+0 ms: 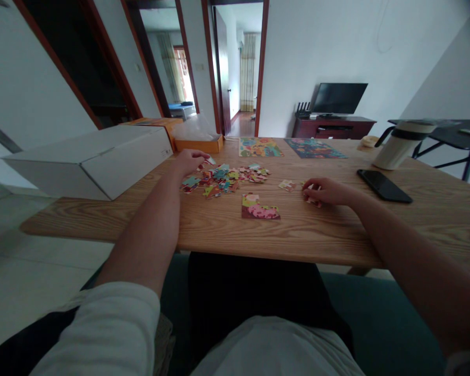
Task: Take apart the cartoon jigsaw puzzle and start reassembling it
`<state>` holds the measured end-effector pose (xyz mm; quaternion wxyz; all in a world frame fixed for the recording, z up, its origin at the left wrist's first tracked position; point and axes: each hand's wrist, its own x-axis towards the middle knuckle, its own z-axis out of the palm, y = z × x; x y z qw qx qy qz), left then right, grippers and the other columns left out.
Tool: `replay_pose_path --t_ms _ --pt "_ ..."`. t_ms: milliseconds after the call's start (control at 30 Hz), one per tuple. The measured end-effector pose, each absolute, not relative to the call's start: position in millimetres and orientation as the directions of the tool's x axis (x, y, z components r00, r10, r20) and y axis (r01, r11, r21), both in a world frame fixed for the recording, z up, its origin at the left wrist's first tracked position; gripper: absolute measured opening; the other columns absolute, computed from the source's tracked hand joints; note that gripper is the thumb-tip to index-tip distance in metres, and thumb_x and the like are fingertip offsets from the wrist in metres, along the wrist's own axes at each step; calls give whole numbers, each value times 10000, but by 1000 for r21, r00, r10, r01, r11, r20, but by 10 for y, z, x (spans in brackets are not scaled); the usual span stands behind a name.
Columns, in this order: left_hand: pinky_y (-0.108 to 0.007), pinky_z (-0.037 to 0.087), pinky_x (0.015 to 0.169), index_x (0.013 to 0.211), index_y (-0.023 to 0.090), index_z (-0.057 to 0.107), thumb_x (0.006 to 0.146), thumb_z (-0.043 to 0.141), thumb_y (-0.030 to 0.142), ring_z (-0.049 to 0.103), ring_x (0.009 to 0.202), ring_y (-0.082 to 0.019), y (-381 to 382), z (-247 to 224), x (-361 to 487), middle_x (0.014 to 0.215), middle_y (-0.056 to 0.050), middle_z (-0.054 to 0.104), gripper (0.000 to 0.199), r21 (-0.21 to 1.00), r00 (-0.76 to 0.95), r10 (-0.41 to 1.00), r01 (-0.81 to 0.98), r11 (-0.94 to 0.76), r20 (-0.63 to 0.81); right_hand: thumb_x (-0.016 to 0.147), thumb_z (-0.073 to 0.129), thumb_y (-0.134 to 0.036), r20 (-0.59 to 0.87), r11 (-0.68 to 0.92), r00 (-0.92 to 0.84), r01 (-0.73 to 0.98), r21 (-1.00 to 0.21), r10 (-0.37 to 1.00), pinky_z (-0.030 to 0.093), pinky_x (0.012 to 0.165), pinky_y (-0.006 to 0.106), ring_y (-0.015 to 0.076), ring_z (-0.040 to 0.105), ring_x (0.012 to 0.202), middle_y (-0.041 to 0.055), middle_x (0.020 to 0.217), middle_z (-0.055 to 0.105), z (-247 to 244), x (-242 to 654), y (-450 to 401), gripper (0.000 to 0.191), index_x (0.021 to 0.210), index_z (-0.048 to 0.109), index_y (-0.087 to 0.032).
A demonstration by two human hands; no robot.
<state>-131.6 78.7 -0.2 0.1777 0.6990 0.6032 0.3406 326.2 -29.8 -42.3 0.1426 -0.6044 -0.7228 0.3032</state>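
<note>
A heap of loose jigsaw pieces (223,180) in mixed bright colours lies on the wooden table (297,230). My left hand (188,162) rests at the heap's far left, its fingertips at a pale piece (210,160); I cannot tell if they grip it. My right hand (323,191) curls over a pink-edged jigsaw piece (312,201) on the tabletop, right of the heap. Between it and the heap lie a few pale joined pieces (287,185). A partly joined pink and green section (259,208) sits nearer me.
Two finished colourful puzzles (260,147) (315,149) lie at the table's far edge. A black phone (384,186) and white flask (399,146) stand right. A large white box (90,162) and orange box (198,140) stand far left.
</note>
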Motion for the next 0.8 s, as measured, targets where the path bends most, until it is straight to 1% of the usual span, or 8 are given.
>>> replay_pose_path --t_ms 133,233,333,400,467,533,633,800 --pt "-252 529 708 1004 208 802 795 585 227 695 776 -180 725 39 -1321 927 -35 776 302 621 72 987 770 -147 144 898 634 -423 -164 80 -226 784 -616 960 549 594 276 149 669 610 93 942 755 -426 3266 -297 244 982 629 -194" --pt "-270 520 735 942 224 815 809 620 292 704 825 -224 713 29 -1321 903 -33 775 245 459 80 995 883 -99 61 882 651 -447 -168 77 -223 790 -609 960 549 595 277 153 675 617 88 942 757 -418 3265 -301 265 982 635 -201" --pt "-285 499 852 1011 234 808 813 670 390 679 1024 -274 739 -27 -1280 1091 -62 754 287 275 119 984 949 -152 133 879 653 -466 -164 83 -222 799 -595 961 541 591 278 156 674 616 89 939 756 -407 3256 -307 284 973 637 -199" --pt "-285 472 932 1071 246 793 772 724 494 629 1151 -293 753 -75 -1209 1237 -72 705 394 224 215 965 943 -246 153 879 657 -463 -166 76 -214 801 -594 963 541 596 280 157 674 620 90 940 755 -400 3246 -311 284 974 637 -196" --pt "-294 458 964 1130 260 773 709 769 573 612 1179 -304 745 -113 -1111 1296 -72 677 525 200 298 949 928 -314 105 882 661 -448 -176 60 -203 800 -597 963 544 596 278 156 676 623 91 943 753 -395 3238 -314 276 980 636 -191" --pt "-302 464 944 1202 261 743 703 776 581 632 1135 -298 716 -131 -1014 1284 -77 687 593 175 330 943 927 -332 40 890 660 -427 -181 56 -203 800 -598 962 541 583 269 150 674 618 96 948 753 -393 3235 -314 268 995 634 -182" --pt "-286 475 870 1234 230 726 795 707 546 664 1037 -266 656 -117 -938 1208 -82 723 541 161 334 942 929 -333 22 906 642 -397 -175 69 -218 792 -607 960 541 574 261 142 668 605 104 954 755 -396 3239 -312 254 1022 627 -171" --pt "-256 466 730 1158 183 746 954 488 453 672 840 -199 630 -51 -987 1013 -58 760 426 275 269 955 916 -293 121 902 633 -362 -173 65 -209 797 -600 963 543 594 280 152 672 612 99 939 756 -401 3242 -313 216 1009 639 -174"
